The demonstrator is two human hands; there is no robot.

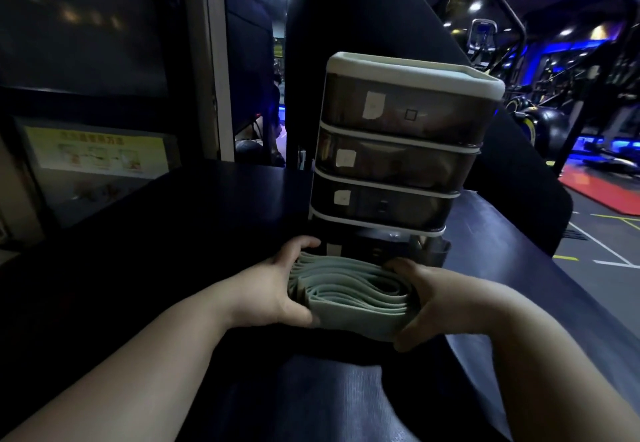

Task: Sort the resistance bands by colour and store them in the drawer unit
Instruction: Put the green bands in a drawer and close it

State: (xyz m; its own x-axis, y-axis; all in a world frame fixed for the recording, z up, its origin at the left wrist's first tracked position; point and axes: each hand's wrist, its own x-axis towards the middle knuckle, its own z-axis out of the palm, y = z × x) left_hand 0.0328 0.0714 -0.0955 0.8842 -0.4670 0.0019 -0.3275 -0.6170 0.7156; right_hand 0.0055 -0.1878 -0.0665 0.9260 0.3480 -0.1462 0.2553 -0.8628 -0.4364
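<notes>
A bundle of pale green resistance bands [349,294], stacked on edge, is squeezed between both my hands just in front of the drawer unit [398,150]. My left hand [277,289] grips the bundle's left end, thumb underneath, fingers curled over the far side. My right hand [429,299] grips the right end the same way. The unit is a white-framed stack of smoky translucent drawers with white labels. Its bottom drawer [388,251] stands pulled out right behind the bundle; the three above are closed.
The unit stands on a dark table [194,219] whose right edge runs diagonally toward me. A tall dark chair back [363,18] rises behind the unit. Gym machines [554,112] and a red mat [599,188] lie to the right; a yellow poster [97,152] is at the left.
</notes>
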